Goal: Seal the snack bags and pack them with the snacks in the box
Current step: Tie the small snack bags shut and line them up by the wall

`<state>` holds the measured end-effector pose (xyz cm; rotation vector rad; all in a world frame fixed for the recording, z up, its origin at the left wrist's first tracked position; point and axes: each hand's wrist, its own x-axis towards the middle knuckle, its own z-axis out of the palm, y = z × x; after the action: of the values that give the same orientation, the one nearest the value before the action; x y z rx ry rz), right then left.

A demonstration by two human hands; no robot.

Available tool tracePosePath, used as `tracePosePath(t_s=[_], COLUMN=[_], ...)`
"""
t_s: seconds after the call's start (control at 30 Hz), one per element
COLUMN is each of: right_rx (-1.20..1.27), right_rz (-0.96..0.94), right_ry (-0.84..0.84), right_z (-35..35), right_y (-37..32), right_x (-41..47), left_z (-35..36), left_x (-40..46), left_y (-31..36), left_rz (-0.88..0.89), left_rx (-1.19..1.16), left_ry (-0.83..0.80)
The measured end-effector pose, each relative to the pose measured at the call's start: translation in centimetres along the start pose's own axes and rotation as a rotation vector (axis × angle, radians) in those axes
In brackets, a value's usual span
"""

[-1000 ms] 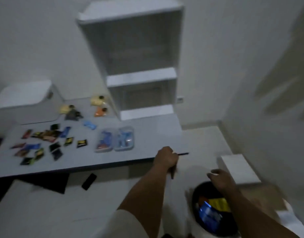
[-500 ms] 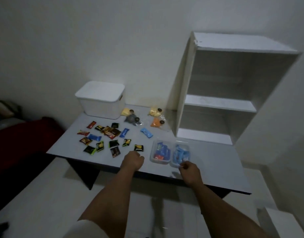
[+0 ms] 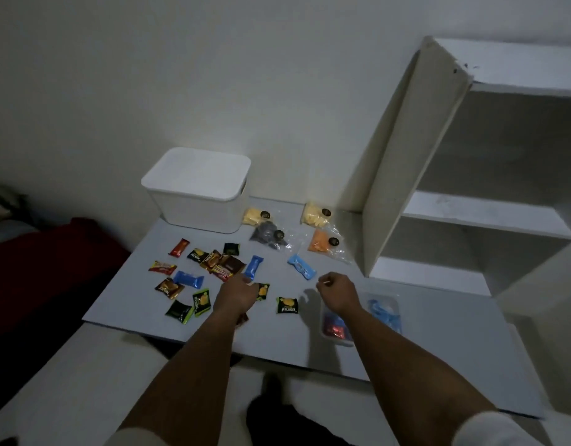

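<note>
A white shelf unit [image 3: 471,175] stands on the grey table [image 3: 438,333]. One lidded white plastic box [image 3: 197,191] sits at the back left. Four clear snack bags [image 3: 323,243] lie beside it, two yellow, one dark, one orange. Two clear tubs [image 3: 335,326] sit near the right forearm. About seventeen foil snacks [image 3: 287,305] lie scattered; their print is too blurred to read. The left hand [image 3: 237,294] and right hand [image 3: 337,292] hover clenched; whether either grasps anything cannot be told.

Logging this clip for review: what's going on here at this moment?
A person reaches both arms over a grey table strewn with small wrapped snacks. The left hand is over the wrappers; the right hand hangs curled above the table. Four clear snack bags lie beside the white box, whose lid is on. Nothing looks packed yet.
</note>
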<state>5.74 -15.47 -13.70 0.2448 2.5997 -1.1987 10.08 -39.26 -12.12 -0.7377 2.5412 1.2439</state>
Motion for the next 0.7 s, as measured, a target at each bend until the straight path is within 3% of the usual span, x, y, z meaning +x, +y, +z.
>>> tracePosePath(t_s=[0.17, 0.27, 0.33, 0.5, 0.7], right_rx=[0.024, 0.046, 0.069, 0.103, 0.144], right_rz=[0.102, 0.184, 0.236, 0.328, 0.408], right_ry=[-0.003, 0.004, 0.014, 0.06, 0.029], right_z=[2.9, 4.9, 6.0, 7.5, 8.9], right_y=[-2.5, -3.2, -3.8, -4.6, -4.4], right_x=[9.2, 14.6, 17.8, 23.1, 25.4], left_z=[-1.1, -0.7, -0.3, 1.8, 3.0], left_x=[10.5, 16.6, 20.0, 26.9, 29.1], left_y=[3.1, 4.3, 5.6, 6.4, 5.8], left_rz=[0.016, 0.159, 0.062, 0.031, -0.01], left_rx=[0.101, 0.146, 0.162, 0.106, 0.129], left_ry=[-0.04, -0.033, -0.055, -0.114, -0.168])
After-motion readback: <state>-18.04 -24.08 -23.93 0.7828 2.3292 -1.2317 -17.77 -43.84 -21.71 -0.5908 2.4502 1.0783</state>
